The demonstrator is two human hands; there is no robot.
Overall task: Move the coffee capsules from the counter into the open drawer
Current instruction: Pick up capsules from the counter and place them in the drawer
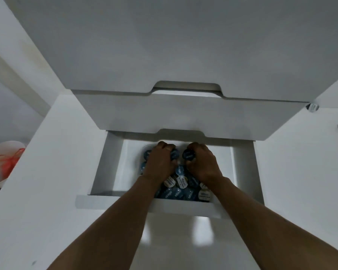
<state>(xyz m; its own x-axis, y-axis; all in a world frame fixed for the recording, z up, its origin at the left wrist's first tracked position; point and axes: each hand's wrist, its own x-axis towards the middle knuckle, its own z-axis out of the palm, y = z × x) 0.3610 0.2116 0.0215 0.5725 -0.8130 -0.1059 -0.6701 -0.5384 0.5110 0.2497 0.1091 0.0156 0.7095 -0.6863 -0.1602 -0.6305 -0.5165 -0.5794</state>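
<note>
Inside the open drawer (113,164), the left hand (160,162) and right hand (202,163) each grip dark coffee capsules (189,155) above the pile (181,182) lying there. Risk: released from this height, the capsules may bounce or roll over the low front wall.

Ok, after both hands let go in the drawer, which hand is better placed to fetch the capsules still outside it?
Right, probably. The right hand and left hand both grip capsules in the open drawer, but the two loose capsules lie to its right, so the left would have to cross.
</note>
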